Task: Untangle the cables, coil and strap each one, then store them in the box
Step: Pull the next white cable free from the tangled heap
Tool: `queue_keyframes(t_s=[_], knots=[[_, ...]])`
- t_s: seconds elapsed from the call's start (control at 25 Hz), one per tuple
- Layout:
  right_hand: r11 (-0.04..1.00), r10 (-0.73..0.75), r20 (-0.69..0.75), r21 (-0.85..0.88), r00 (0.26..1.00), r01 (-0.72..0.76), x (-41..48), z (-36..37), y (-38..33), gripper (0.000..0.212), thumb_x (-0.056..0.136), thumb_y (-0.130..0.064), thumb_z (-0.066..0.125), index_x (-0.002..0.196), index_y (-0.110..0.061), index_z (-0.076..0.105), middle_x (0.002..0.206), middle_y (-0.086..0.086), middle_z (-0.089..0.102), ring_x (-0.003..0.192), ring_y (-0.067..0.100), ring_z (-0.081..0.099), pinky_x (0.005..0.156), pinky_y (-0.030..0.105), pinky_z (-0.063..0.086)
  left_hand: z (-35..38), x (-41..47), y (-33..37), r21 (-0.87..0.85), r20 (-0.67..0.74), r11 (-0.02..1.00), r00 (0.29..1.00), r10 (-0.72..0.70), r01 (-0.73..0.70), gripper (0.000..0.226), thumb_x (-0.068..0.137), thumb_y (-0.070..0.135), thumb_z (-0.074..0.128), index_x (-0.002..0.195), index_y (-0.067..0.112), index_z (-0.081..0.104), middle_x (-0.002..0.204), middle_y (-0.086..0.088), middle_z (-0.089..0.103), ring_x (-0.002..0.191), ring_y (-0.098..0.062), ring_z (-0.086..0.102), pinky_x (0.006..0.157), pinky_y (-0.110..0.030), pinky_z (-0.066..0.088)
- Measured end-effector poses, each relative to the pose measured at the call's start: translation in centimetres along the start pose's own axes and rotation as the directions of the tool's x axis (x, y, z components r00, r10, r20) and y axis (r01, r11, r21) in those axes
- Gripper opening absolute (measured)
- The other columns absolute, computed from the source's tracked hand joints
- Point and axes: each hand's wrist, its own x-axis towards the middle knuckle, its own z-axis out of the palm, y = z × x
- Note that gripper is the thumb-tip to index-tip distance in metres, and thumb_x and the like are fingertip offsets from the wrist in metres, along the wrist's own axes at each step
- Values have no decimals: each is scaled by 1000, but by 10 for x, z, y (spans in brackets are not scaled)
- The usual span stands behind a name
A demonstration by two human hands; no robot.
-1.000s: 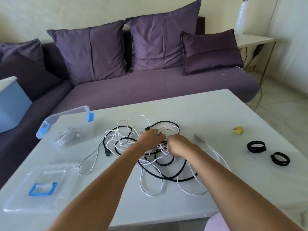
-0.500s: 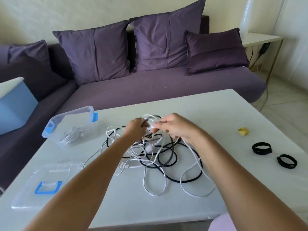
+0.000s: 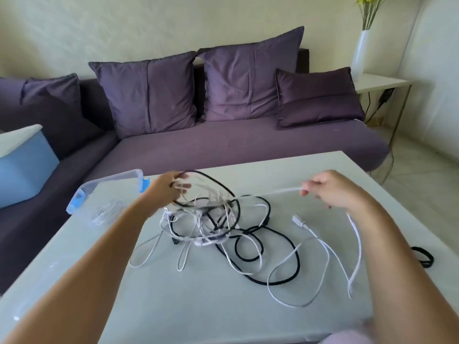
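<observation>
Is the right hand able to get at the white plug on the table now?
Probably yes: the white plug lies bare near the right hand, though that hand pinches a white cable.

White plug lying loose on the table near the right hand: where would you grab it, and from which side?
Take the white plug by its blocky body, from above, grip across its two long sides. It lies flat on the table, clear of the tangle, with its cable trailing toward the near edge, so top and sides look free.
</observation>
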Motion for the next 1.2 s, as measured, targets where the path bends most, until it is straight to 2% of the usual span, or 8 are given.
queue_keyframes(t_s=[0.16,0.28,0.44,0.68,0.84,1.0,1.12,1.2], knots=[[880,218,356,-474,909,-26,-3,33,6,25,92,-1,44,98,-3,68,108,17,67,78,16,51,63,24,37,34,-23,0,-406,292,844,925,-244,351,22,93,-6,39,95,2,59,63,-8,69,52,-19,66,52,-25,53],[871,-86,310,-437,947,222,-12,69,-15,23,88,-7,50,98,-18,68,104,0,67,92,16,60,79,25,45,43,-21,2,-386,273,822,903,-333,419,14,92,3,45,94,2,59,61,-9,62,45,-19,60,48,-24,50],[820,-444,218,-293,869,492,-22,108,-38,15,88,-10,57,92,-14,71,94,-1,69,85,15,61,76,26,46,52,-25,8,-237,237,872,896,-376,429,10,89,14,54,87,4,56,63,-8,54,44,-17,50,47,-22,43],[869,-316,170,-343,933,357,-14,132,-26,15,89,-14,55,90,-6,69,95,9,66,87,25,62,73,31,48,60,-36,22,-136,396,905,860,-323,402,21,87,29,63,82,10,59,65,-4,61,45,-13,55,49,-21,46],[940,-188,242,-236,952,246,-7,133,-23,11,88,-13,58,93,-6,64,97,9,66,87,22,61,68,28,43,45,-38,8,-342,706,819,701,-100,461,67,76,59,61,109,1,61,99,-13,68,89,-27,67,80,-30,56],[990,-105,288,-60,952,128,1,131,-26,15,90,-13,57,92,-21,69,74,-6,60,60,7,51,47,12,32,51,-41,-10,-477,613,765,787,-64,433,31,98,13,42,119,-4,58,114,-18,65,94,-25,68,82,-30,56],[967,-199,257,-107,946,232,1,136,-29,24,89,-13,58,67,-21,65,55,-5,51,52,13,45,52,26,40,63,-45,-11,-266,459,928,881,-117,262,21,89,-9,49,103,2,61,87,-8,66,70,-13,67,65,-19,55],[958,-258,250,-62,933,281,-5,141,-35,28,90,-10,55,64,-19,58,61,-3,54,63,17,51,62,28,43,66,-46,-12,238,479,970,863,-162,51,17,91,2,52,84,16,58,80,-1,56,71,-12,58,64,-17,48]])
